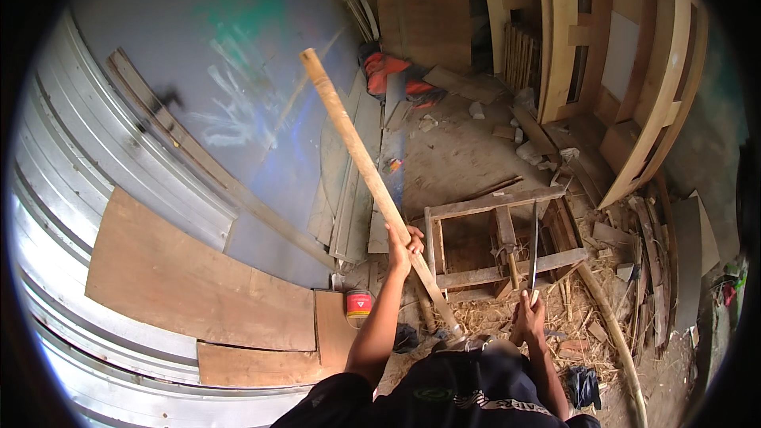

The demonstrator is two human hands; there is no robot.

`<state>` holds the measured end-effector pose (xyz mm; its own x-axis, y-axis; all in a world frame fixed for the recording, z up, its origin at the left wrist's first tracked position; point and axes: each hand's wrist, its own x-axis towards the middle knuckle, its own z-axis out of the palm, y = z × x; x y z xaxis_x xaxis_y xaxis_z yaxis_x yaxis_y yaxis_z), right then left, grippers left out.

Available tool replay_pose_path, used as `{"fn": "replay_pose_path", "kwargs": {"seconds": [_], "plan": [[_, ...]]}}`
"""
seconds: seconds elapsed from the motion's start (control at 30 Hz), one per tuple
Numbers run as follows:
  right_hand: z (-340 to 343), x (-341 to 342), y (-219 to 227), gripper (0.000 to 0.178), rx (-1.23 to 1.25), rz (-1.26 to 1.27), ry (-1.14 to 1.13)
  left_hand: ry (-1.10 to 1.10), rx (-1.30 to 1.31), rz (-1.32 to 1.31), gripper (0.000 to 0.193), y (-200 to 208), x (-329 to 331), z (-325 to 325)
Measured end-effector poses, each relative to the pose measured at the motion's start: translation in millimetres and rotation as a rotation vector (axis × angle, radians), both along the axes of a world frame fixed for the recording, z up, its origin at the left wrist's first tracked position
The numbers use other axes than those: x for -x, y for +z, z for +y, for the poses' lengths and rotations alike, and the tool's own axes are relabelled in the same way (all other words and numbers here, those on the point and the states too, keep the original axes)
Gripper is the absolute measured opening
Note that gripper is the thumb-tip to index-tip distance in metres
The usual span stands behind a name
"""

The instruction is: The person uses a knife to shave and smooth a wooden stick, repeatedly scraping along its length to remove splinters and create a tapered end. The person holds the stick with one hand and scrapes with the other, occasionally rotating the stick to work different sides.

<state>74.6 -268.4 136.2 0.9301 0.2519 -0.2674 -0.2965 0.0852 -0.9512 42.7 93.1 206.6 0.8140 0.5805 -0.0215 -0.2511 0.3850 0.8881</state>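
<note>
A long pale wooden batten (349, 128) slants from the upper left down toward my body. My left hand (404, 250) is closed around its lower part, and its bottom end comes down near the wood shavings. In my right hand (529, 317) is the handle of a machete (535, 246), whose long narrow blade points up and away from me, seen nearly edge-on. Behind the blade and right of the batten is a rough wooden frame (469, 279) with crossbars. The blade overlaps the frame in this view; whether they touch I cannot tell.
Wood shavings (567, 309) litter the floor around the frame. A red tin (358, 303) and plywood sheets (198, 269) are on the left, by corrugated metal (59, 198). Tall wooden frames (567, 40) lean at the back right. A pole (614, 333) lies at right, near a black bag (583, 387).
</note>
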Motion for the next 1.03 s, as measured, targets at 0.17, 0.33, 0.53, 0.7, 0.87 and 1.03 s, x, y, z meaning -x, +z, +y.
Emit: {"fn": "replay_pose_path", "kwargs": {"seconds": [0.17, 0.33, 0.53, 0.7, 0.87, 1.03], "plan": [[21, 25, 47, 0.025, -0.019, -0.051, 0.016, -0.066, -0.076, 0.008, 0.090, -29, 16, -29], [54, 39, 104, 0.028, -0.044, -0.041, 0.016, -0.161, -0.199, -0.042, 0.075, -62, 35, -75], [81, 52, 142, 0.054, -0.050, -0.316, 0.004, -0.465, -0.242, -0.046, 0.066, -126, 72, -132], [88, 53, 157, 0.060, 0.195, -0.386, 0.076, -0.479, -0.238, 0.080, 0.063, -155, 106, -162], [90, 66, 137, 0.047, 0.234, -0.428, 0.102, -0.533, -0.272, 0.131, 0.058, -176, 110, -151], [78, 68, 109, 0.043, 0.357, -0.322, 0.207, -0.060, -0.320, 0.044, 0.057, -109, 81, -127]]}}
